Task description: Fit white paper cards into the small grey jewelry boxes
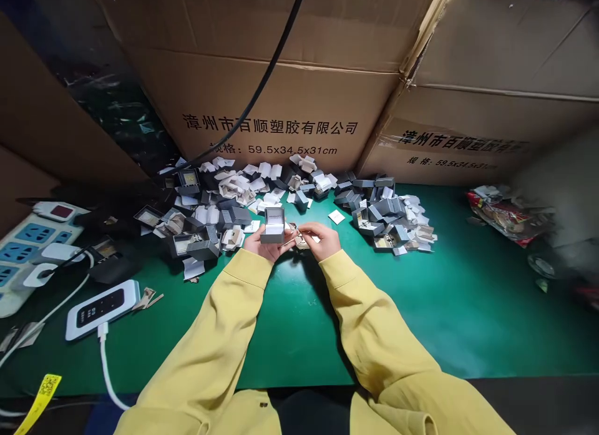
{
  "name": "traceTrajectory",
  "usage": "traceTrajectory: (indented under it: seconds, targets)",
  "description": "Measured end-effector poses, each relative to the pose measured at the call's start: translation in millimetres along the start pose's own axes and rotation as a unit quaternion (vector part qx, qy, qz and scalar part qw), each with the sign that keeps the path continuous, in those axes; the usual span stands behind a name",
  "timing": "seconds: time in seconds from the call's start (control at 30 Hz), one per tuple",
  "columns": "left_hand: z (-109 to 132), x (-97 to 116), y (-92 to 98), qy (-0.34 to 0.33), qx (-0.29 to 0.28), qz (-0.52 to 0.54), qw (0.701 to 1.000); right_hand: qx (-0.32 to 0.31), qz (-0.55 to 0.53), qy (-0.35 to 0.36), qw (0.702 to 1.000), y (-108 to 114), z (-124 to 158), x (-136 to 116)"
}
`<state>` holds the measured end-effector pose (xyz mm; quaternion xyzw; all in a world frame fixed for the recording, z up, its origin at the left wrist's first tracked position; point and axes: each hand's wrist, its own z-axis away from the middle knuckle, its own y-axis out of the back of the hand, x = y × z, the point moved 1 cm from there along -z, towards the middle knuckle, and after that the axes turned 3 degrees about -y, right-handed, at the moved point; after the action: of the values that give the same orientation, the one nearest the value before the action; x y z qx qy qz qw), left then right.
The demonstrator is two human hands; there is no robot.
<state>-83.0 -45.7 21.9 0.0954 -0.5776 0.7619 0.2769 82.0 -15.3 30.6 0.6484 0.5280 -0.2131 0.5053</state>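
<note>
A small grey jewellery box (272, 237) stands with its lid up, showing a pale lining with dark lettering. Fingers of my left hand (262, 249) are wrapped round it from below. Just to its right, my right hand (324, 240) is closed in a pinch near the left fingertips. What sits between those fingers is too small to make out. Behind the right fingers lies a pale scrap (306, 241), partly hidden by them. A white square card (336, 217) rests on the green table beyond my right hand.
Heaps of grey boxes and white inserts (236, 185) lie at the back left, with another pile (390, 213) at right. Large cartons (281, 98) wall off the back. At left are a power strip (28, 248) and a white cabled device (103, 309). A black cable (262, 79) hangs down.
</note>
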Motion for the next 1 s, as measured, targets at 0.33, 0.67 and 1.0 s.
traceTrajectory:
  seconds: [0.33, 0.67, 1.0]
  targets:
    - [0, -5, -2.5, -0.004, -0.019, 0.004, 1.0, 0.028, -0.004, -0.035, 0.999, -4, 1, -3]
    - [4, 11, 3.8, -0.104, 0.026, 0.002, 0.994, -0.02, 0.126, 0.029, 0.991, -3, -5, 10]
    - [1, 8, 4.6, -0.103, 0.063, -0.012, 0.993, -0.122, 0.217, 0.024, 0.968, -19, 0, 26]
